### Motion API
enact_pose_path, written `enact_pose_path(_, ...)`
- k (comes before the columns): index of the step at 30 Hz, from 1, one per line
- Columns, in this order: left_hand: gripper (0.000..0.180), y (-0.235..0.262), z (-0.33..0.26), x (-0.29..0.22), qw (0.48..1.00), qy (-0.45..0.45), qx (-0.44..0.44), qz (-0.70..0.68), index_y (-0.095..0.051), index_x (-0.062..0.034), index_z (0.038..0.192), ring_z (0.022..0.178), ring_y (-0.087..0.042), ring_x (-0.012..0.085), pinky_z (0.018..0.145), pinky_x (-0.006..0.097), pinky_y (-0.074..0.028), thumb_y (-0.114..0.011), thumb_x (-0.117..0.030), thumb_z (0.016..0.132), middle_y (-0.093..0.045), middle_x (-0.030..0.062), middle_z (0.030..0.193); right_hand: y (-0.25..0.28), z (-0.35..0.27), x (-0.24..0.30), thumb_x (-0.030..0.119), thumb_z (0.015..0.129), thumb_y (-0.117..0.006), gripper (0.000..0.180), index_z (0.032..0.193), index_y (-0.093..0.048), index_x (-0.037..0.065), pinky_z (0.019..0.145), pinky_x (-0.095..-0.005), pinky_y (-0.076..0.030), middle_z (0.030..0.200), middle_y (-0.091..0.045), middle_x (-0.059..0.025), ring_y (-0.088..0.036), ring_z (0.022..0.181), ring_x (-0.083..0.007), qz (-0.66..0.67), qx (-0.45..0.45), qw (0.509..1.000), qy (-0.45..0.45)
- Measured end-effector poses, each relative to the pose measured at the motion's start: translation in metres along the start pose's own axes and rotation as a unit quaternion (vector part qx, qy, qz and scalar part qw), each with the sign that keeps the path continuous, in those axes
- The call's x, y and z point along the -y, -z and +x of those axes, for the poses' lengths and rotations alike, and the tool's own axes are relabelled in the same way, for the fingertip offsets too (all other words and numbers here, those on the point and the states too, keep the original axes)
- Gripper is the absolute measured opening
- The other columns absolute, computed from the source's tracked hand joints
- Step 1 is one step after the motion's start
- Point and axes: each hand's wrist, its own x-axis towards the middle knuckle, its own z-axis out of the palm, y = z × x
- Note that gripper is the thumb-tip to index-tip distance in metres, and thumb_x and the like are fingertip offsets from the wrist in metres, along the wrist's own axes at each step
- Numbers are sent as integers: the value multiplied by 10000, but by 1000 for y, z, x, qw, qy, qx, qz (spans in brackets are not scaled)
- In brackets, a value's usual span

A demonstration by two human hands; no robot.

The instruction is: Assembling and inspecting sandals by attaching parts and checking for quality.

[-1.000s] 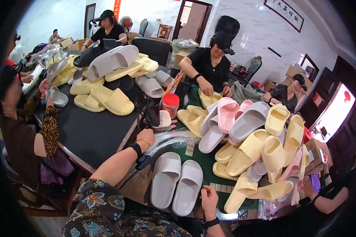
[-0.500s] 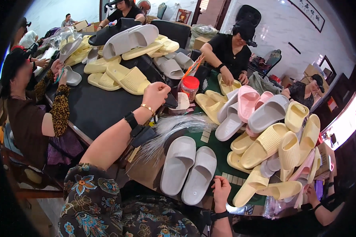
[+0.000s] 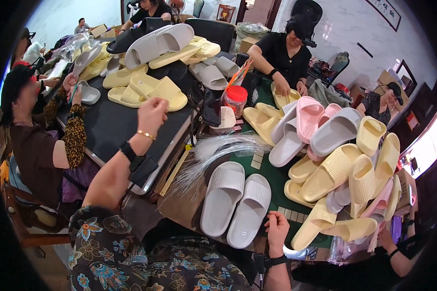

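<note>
A pair of grey slippers (image 3: 222, 199) lies side by side in front of me, soles down and toes away. My left hand (image 3: 153, 115) is raised near the edge of the black table, by the yellow slippers (image 3: 162, 92). Its fingers are bent together in a pinch; whatever they may hold is too small to make out. Close to the right grey slipper is my right hand (image 3: 277, 231), its fingers loosely bent and a little apart, with nothing visible in them. A bundle of thin clear strands (image 3: 211, 153) lies beyond the pair.
On the right rises a heap of yellow, grey and pink slippers (image 3: 332, 172). A red-lidded jar (image 3: 235, 99) and a white tub (image 3: 223, 119) stand beyond the strands. More slippers cover the black table (image 3: 121, 140). Co-workers sit at the left, far side and right.
My left hand has moved left and slightly down, away from the jar. My right hand stays beside the grey slipper, its fingers slightly looser. The whole view has shifted a little.
</note>
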Motion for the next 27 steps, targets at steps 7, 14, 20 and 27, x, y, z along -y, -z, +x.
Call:
enact_pose_path(7, 111, 38, -41, -69, 969, 2, -81, -234, -587, -61, 932, 597, -586, 102, 513, 226, -461, -583, -171, 923, -638, 42, 799, -3, 0, 22, 75, 925, -524, 132, 997, -616, 13, 459, -178, -409, 840, -636, -53, -540, 583, -57, 24, -28, 999, 14)
enact_pose_path(14, 134, 8, -167, -84, 926, 186, 232, -234, -580, -26, 930, 685, -631, 149, 615, 266, -515, -562, -158, 940, -650, 95, 840, -36, -24, 74, 21, 880, -559, 411, 1286, -495, 13, 624, -230, -478, 890, -648, -72, -566, 671, -92, -9, 80, 985, 153)
enact_pose_path(20, 170, -14, -245, -31, 811, 368, 412, -192, -590, 4, 980, 758, -672, 178, 679, 282, -551, -560, -161, 951, -669, 112, 899, -58, -39, 81, 36, 859, -597, 373, 1228, -544, 28, 625, -298, -500, 884, -638, -104, -609, 693, -197, -152, 222, 934, 235)
enact_pose_path(27, 237, -7, -251, -2, 768, 446, 446, -111, -605, 6, 967, 724, -670, 174, 632, 265, -541, -540, -222, 959, -672, 104, 889, -39, -62, 52, 117, 838, -642, 125, 947, -655, 57, 603, -370, -507, 792, -625, -114, -627, 696, -298, -250, 236, 902, 260)
